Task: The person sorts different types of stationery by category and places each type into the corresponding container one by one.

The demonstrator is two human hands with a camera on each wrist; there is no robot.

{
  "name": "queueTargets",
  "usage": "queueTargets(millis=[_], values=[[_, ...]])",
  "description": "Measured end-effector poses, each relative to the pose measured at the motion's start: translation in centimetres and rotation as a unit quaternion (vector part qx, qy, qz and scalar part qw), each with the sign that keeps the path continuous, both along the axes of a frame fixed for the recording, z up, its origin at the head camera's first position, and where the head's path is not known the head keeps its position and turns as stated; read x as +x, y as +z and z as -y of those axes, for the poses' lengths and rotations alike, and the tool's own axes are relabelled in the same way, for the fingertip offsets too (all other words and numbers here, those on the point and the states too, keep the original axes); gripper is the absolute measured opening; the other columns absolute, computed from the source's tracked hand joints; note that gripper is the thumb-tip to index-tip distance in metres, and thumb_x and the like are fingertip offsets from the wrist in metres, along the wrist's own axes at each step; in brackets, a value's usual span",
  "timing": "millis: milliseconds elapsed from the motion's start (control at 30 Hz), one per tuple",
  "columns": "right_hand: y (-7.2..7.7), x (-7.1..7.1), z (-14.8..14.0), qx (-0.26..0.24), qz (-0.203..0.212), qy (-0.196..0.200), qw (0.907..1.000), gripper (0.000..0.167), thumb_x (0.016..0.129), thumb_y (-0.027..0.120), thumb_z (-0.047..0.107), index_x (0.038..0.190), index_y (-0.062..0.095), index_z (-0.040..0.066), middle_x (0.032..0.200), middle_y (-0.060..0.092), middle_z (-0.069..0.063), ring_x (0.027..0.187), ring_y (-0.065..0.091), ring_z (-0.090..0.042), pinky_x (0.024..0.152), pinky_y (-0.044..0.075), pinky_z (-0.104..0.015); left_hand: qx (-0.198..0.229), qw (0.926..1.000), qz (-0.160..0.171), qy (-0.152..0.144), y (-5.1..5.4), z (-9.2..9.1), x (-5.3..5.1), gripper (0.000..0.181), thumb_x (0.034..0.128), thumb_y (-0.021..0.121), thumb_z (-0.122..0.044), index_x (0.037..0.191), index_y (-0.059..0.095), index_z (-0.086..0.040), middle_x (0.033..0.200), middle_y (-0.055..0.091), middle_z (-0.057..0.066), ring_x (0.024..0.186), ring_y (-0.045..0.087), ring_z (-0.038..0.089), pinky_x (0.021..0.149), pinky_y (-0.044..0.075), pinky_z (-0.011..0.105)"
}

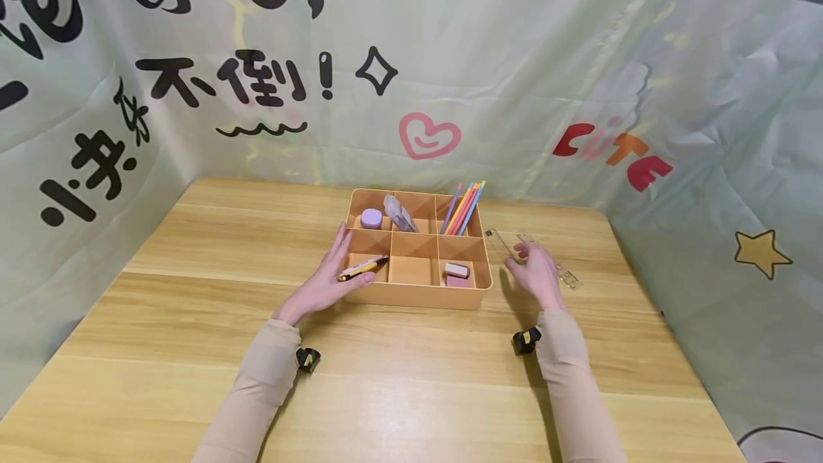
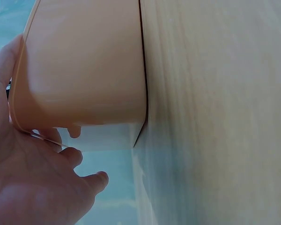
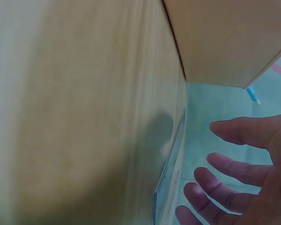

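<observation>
A tan desk organizer box (image 1: 411, 296) with several compartments sits on the table. My left hand (image 1: 320, 286) rests against its left side, long fingers fairly straight and the thumb over the front rim. Close to that thumb, pens (image 1: 366, 267) lie in the front left compartment. To the right of the box my right hand (image 1: 539, 274) hovers over clear rulers (image 1: 569, 277), fingers relaxed and apart, nothing between them. A ruler edge (image 3: 167, 173) lies flat on the table below those fingers in the right wrist view. The hand partly hides the rulers.
Colored pencils (image 1: 461, 213) stand in the back right compartment. A purple round item (image 1: 371, 218) and a greyish-purple item (image 1: 400, 213) occupy the back left area. Erasers (image 1: 457, 275) lie in the front right compartment. A printed cloth (image 1: 501, 91) hangs behind the table (image 1: 398, 391).
</observation>
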State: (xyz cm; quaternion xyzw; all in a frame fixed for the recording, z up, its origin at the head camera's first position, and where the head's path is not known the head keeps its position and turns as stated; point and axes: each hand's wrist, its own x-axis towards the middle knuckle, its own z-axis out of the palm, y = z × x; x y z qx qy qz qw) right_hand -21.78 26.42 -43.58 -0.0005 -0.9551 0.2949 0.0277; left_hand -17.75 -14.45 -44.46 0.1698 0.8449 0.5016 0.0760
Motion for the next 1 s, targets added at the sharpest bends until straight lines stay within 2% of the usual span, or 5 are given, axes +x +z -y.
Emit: queueTargets(millis=[300, 433, 600, 767, 1000], values=[[0.7, -2.6, 0.0, 0.078, 0.083, 0.009, 0.9935, 0.051, 0.097, 0.056, 0.026, 0.131, 0.054, -0.012, 0.128, 0.061, -0.032, 0.117, 0.059, -0.047, 0.101, 0.047, -0.057, -0.004, 1.0, 0.002, -0.001, 0.1, 0.0, 0.1, 0.103, 0.0955, 0.067, -0.041, 0.162, -0.008, -0.018, 0.167, -0.027, -0.009, 0.157, -0.014, 0.036, 0.124, 0.006, 0.066], [1.2, -3.7, 0.2, 0.114, 0.12, 0.019, 0.9861, 0.037, 0.096, 0.058, 0.026, 0.107, 0.064, -0.008, 0.1, 0.066, -0.021, 0.088, 0.062, -0.032, 0.078, 0.053, -0.041, -0.009, 1.0, 0.003, 0.002, 0.2, 0.0, 0.2, 0.103, 0.095, 0.067, -0.043, 0.162, -0.007, -0.018, 0.167, -0.027, -0.009, 0.157, -0.014, 0.037, 0.123, 0.004, 0.069], [1.8, -4.6, 0.4, 0.117, 0.152, 0.018, 0.9812, 0.029, 0.092, 0.063, 0.027, 0.075, 0.055, 0.005, 0.069, 0.049, -0.003, 0.063, 0.046, -0.018, 0.055, 0.04, -0.029, -0.009, 1.0, 0.001, 0.002, 0.1, 0.0, 0.2, 0.104, 0.0945, 0.067, -0.043, 0.162, -0.007, -0.017, 0.167, -0.026, -0.008, 0.157, -0.013, 0.038, 0.123, 0.004, 0.069], [2.1, -5.0, 0.6, 0.146, 0.148, 0.04, 0.9772, 0.028, 0.089, 0.066, 0.023, 0.074, 0.048, 0.007, 0.072, 0.047, -0.006, 0.069, 0.047, -0.022, 0.063, 0.045, -0.034, -0.004, 1.0, -0.002, 0.0, 0.0, -0.1, 0.0, 0.103, 0.095, 0.067, -0.041, 0.162, -0.007, -0.016, 0.167, -0.027, -0.008, 0.157, -0.013, 0.037, 0.124, 0.005, 0.067], [2.4, -5.3, 1.2, 0.17, 0.153, 0.04, 0.9727, 0.016, 0.087, 0.063, 0.014, 0.085, 0.056, 0.0, 0.087, 0.057, -0.015, 0.08, 0.053, -0.029, 0.074, 0.05, -0.044, -0.005, 1.0, 0.0, 0.001, 0.1, 0.0, 0.1, 0.103, 0.095, 0.067, -0.041, 0.162, -0.007, -0.016, 0.167, -0.026, -0.009, 0.157, -0.013, 0.037, 0.124, 0.005, 0.067]])
